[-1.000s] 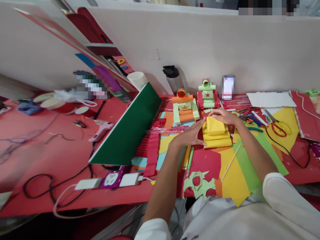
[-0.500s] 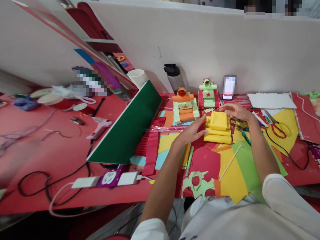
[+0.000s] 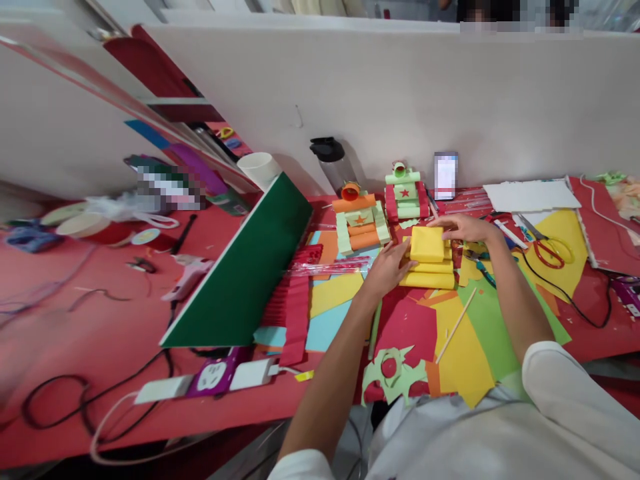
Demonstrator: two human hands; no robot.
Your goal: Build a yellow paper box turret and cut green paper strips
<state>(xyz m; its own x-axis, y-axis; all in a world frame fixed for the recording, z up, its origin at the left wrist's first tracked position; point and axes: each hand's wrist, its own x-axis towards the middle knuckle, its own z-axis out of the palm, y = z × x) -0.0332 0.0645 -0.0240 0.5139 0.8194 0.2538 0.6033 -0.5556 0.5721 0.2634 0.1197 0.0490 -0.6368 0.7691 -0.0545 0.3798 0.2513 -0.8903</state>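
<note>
A yellow paper model (image 3: 427, 247), made of rolled tubes with a flat block on top, sits on the table between my hands. My left hand (image 3: 389, 268) has its fingers against the model's left side. My right hand (image 3: 467, 228) reaches over from the right, its fingertips at the block's rear right corner. Together they hold the model from both sides. Behind it stand an orange and pale green paper model (image 3: 361, 223) with a star and a green and red paper model (image 3: 405, 193). Both have a rolled ring on top.
Coloured paper sheets and a green cut-out scrap (image 3: 395, 373) lie in front. Pliers (image 3: 483, 270) and scissors (image 3: 547, 247) are at right. A green board (image 3: 240, 273) leans at left, near a glue gun (image 3: 187, 279) and power strip (image 3: 215, 373). A bottle (image 3: 333, 167) and phone (image 3: 445, 177) stand behind.
My hands have closed in on the yellow paper model; the left moved right onto its side, the right came to its rear corner. The view has shifted slightly.
</note>
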